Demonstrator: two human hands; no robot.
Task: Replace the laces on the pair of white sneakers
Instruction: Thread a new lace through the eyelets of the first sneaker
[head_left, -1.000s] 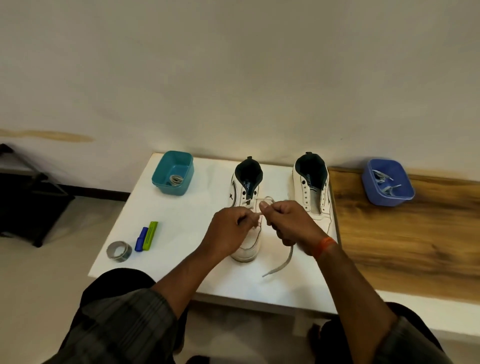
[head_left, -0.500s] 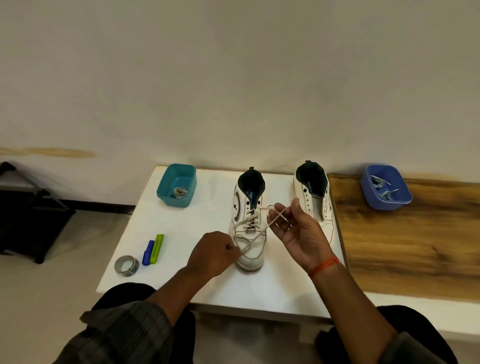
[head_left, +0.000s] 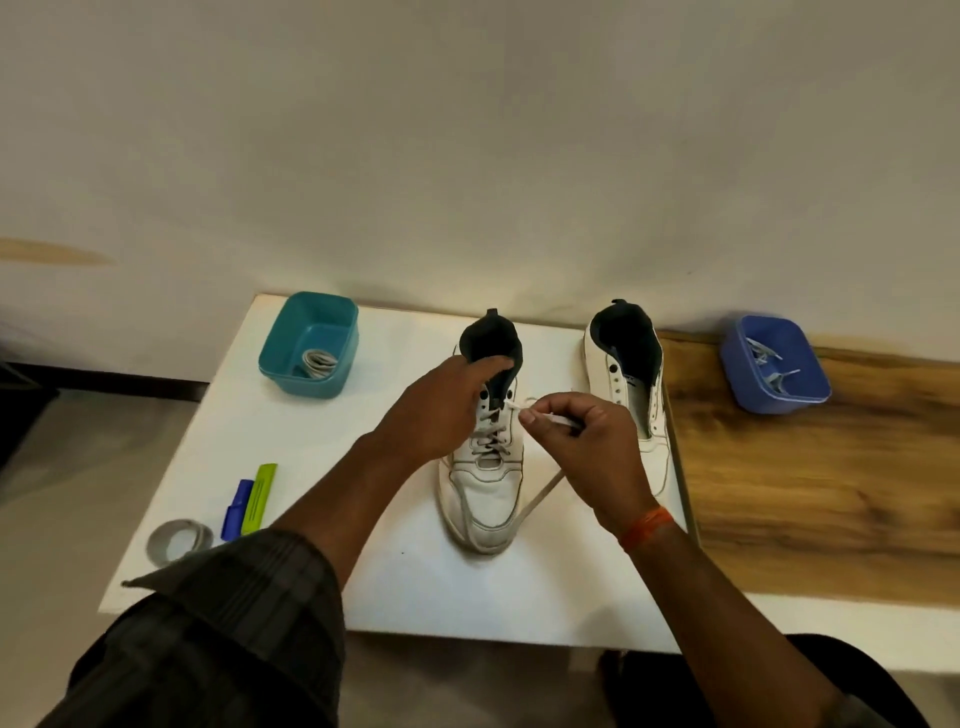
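white table (head_left: 332, 441): left sneaker (head_left: 488, 499) lace (head_left: 540, 496) pinched between both hands.

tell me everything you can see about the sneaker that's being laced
The left sneaker is white with dark stitching and a black collar and tongue, standing upright on the white table, toe toward the person. A pale lace crisscrosses its lower eyelets; upper eyelets look empty. The left hand grips its collar, and the right hand pinches the lace end, whose slack trails beside the toe.
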